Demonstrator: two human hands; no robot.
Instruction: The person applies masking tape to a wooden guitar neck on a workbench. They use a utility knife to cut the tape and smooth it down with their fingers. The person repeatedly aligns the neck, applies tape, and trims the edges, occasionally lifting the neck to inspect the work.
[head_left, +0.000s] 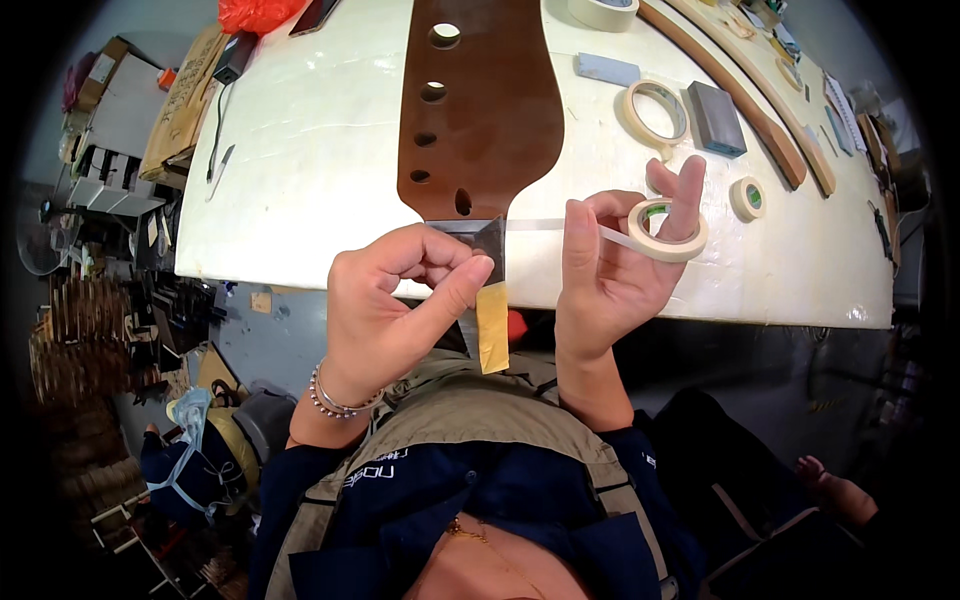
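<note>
A brown guitar headstock (480, 110) with a row of round holes lies on the white table, its narrow end toward me. My left hand (400, 290) is closed around a flat metal knife (487, 238) whose lower part is wrapped in yellow tape (493, 330). The blade lies across the headstock's narrow end. On the fingers of my right hand (625, 260) hangs a narrow roll of masking tape (675, 245). A thin pale strip (540, 225) stretches from near the blade to my right thumb and forefinger, which are close together. Its far end is hidden by my left hand and the blade.
Right of the headstock are a larger tape roll (656, 112), a grey block (716, 118), a small tape roll (748, 198) and long wooden strips (735, 90). A slim knife (221, 170) lies at left. Another person (200, 460) is at lower left.
</note>
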